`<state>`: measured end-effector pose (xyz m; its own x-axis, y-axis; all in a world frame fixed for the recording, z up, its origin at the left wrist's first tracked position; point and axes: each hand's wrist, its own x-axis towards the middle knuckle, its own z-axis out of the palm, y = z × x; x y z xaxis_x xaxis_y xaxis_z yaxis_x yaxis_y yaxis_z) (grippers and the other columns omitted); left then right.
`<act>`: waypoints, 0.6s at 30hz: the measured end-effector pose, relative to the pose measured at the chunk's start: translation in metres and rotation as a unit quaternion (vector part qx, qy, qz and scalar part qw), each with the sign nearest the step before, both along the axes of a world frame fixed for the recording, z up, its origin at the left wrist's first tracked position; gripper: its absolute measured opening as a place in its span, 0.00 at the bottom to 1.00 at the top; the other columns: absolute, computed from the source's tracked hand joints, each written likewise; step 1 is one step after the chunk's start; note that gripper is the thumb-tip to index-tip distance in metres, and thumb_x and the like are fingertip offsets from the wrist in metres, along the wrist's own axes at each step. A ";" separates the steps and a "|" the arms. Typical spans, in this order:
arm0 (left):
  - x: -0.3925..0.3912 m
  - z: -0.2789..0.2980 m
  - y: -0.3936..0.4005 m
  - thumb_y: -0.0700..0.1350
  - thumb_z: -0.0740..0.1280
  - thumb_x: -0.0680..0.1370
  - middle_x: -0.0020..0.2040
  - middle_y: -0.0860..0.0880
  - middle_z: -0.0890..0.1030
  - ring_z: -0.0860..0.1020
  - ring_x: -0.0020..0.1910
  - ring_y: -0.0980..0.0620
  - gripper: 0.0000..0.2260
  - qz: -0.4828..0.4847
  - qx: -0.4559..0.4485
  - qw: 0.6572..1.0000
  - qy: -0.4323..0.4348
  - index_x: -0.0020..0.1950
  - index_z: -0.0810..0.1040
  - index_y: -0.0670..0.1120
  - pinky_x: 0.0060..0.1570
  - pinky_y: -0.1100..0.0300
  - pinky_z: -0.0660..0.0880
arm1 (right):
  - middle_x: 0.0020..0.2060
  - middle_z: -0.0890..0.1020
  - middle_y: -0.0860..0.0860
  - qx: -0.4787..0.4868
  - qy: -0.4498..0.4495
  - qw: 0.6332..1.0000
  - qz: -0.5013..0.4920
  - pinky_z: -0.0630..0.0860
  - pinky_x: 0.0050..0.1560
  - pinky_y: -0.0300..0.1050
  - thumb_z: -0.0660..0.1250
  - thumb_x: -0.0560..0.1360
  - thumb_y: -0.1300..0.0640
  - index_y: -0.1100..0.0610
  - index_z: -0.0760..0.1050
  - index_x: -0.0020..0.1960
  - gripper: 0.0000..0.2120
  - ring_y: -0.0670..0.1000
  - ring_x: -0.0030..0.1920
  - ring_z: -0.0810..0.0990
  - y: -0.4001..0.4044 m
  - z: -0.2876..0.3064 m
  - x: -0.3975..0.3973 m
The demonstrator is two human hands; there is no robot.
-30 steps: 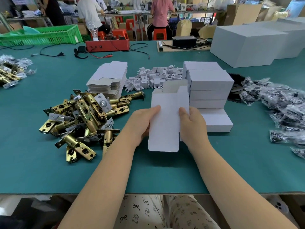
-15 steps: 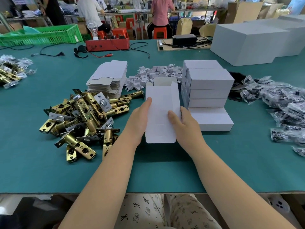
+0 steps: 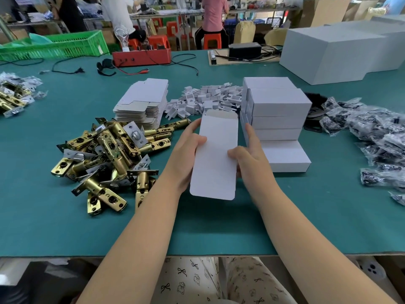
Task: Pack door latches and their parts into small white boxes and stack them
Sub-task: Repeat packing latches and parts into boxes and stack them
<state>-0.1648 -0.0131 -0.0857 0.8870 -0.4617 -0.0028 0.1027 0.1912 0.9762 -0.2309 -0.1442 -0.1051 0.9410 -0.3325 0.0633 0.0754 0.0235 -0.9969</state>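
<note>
Carton: your left hand (image 3: 186, 154) and right hand (image 3: 249, 159) pinch the flat carton blank (image 3: 215, 159) above the bench (image 3: 65, 227).
Handling: likely light, creasable — take its side edges.

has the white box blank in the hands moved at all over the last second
Yes. The box blank has shifted left, away from the stack of packed boxes it overlapped earlier, toward the brass latches.

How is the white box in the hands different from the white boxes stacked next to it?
The held box is off the table, gripped by the left hand and right hand; the stacked boxes rest on the table. The held box has its far end open, flap up; the stacked ones are closed. Both are plain white card.
</note>
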 end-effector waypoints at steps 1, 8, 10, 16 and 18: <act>0.000 0.000 0.000 0.39 0.55 0.80 0.62 0.45 0.78 0.81 0.55 0.43 0.22 -0.007 0.005 1.000 -0.001 0.73 0.66 0.53 0.48 0.48 0.81 | 0.34 0.80 0.31 0.009 -0.001 1.000 0.002 0.75 0.30 0.35 0.60 0.66 0.53 0.42 0.55 0.75 0.38 0.39 0.34 0.80 0.000 0.001 0.000; -0.001 0.002 0.000 0.36 0.54 0.79 0.60 0.44 0.79 0.82 0.49 0.45 0.22 -0.043 0.028 0.999 0.001 0.71 0.69 0.52 0.43 0.51 0.81 | 0.57 0.80 0.48 0.072 0.012 0.997 -0.003 0.79 0.38 0.43 0.63 0.74 0.55 0.43 0.63 0.72 0.28 0.49 0.46 0.84 0.000 0.006 0.001; -0.003 0.001 0.001 0.36 0.55 0.78 0.59 0.43 0.80 0.82 0.50 0.43 0.21 -0.050 0.018 0.999 0.004 0.68 0.71 0.52 0.46 0.47 0.80 | 0.58 0.80 0.49 0.081 0.006 0.997 -0.006 0.80 0.41 0.46 0.62 0.77 0.58 0.44 0.63 0.72 0.26 0.51 0.49 0.83 0.000 0.006 0.001; -0.003 0.001 0.002 0.39 0.59 0.75 0.56 0.43 0.81 0.82 0.49 0.44 0.17 -0.030 0.030 0.999 -0.004 0.62 0.74 0.52 0.49 0.45 0.80 | 0.50 0.83 0.48 0.086 0.014 0.996 -0.007 0.77 0.34 0.40 0.62 0.77 0.58 0.46 0.70 0.65 0.18 0.46 0.41 0.84 -0.001 0.004 0.003; -0.001 0.000 0.001 0.37 0.57 0.78 0.49 0.47 0.82 0.83 0.42 0.49 0.15 -0.015 0.034 0.999 -0.010 0.58 0.75 0.53 0.40 0.52 0.81 | 0.47 0.84 0.48 0.082 0.017 0.996 -0.002 0.77 0.32 0.39 0.63 0.77 0.58 0.48 0.70 0.64 0.17 0.45 0.39 0.84 0.000 0.003 0.003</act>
